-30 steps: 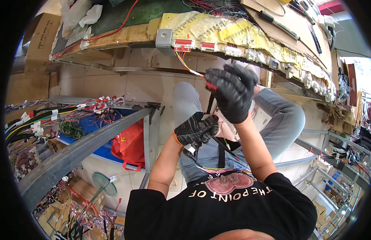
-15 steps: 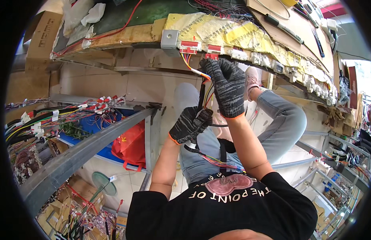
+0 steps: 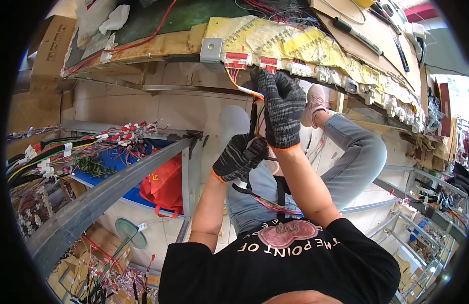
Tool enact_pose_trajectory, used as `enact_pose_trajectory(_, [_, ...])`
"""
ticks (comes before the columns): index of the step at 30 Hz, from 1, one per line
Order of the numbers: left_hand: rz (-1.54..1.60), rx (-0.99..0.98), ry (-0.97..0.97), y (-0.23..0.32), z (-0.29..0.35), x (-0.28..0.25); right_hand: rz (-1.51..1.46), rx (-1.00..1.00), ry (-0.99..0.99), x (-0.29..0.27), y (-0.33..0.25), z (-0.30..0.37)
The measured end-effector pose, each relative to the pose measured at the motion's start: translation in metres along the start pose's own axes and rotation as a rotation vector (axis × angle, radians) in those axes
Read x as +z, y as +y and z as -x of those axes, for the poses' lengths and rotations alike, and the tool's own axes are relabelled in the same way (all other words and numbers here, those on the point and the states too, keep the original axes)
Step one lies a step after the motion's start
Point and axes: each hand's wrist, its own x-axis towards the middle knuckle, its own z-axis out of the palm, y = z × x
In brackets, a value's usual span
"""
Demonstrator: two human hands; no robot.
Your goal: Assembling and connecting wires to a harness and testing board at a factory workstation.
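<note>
Both my hands wear dark grey knitted gloves with orange cuffs. My left hand is closed around a wire harness, a black-sleeved bundle with coloured wires fanning out above the fist. Its lower end hangs toward my lap, coloured wires showing. My right hand is closed at the board's edge, fingertips pinching a red connector at its socket; the fingers partly hide it. Just left, another red-and-white connector sits in its socket, with orange, yellow and purple wires running down to the harness.
Yellow-taped board edge carries a row of white sockets to the right. A metal bracket stands at its left end. A black marker lies on cardboard above. At left, wire bundles rest over a grey metal frame, near a red bag.
My right hand has shifted slightly left, its fingertips staying at the red connector. The left hand keeps its hold on the harness, almost unmoved. The whole view has shifted slightly.
</note>
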Motion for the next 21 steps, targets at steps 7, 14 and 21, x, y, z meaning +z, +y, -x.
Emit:
enact_pose_trajectory(7, [0.049, -0.053, -0.105, -0.004, -0.005, -0.008, -0.245, 0.198, -0.253, -0.048, 0.033, 0.0])
enact_pose_trajectory(14, [0.095, -0.056, -0.142, -0.003, -0.007, -0.003, -0.14, -0.213, -0.541, -0.028, 0.026, -0.014])
enact_pose_trajectory(21, [0.116, -0.052, -0.087, -0.008, -0.01, -0.009, -1.299, 0.749, -0.334, -0.019, 0.048, -0.003])
